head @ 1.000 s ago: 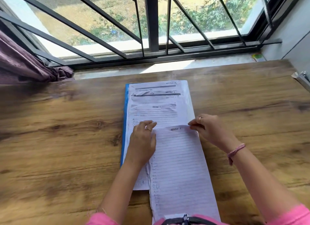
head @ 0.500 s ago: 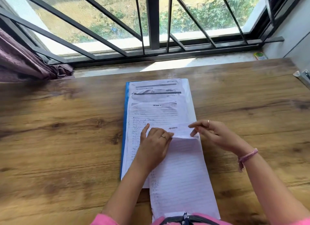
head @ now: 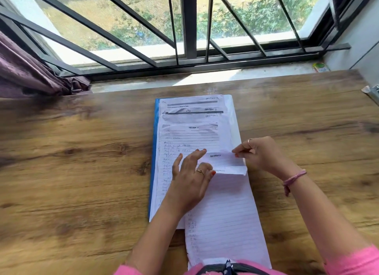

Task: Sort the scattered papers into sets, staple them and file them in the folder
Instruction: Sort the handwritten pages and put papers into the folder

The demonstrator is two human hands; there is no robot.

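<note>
A stack of papers [head: 190, 135] is lying on a blue folder [head: 152, 161] in the middle of the wooden worktop [head: 71, 161]. At the stack's near right corner, a lined sheet [head: 223, 213] is overlapping it. The sheet's top edge is now folding further back toward the person than a moment ago. The right hand [head: 264, 155] is pinching that folded edge. The left hand [head: 190, 178], fingers spread wide, is now pressing flat on the papers.

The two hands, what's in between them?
In the head view, the folded-over top of the lined sheet lies between the left hand and right hand, marked "Section 1".
</note>
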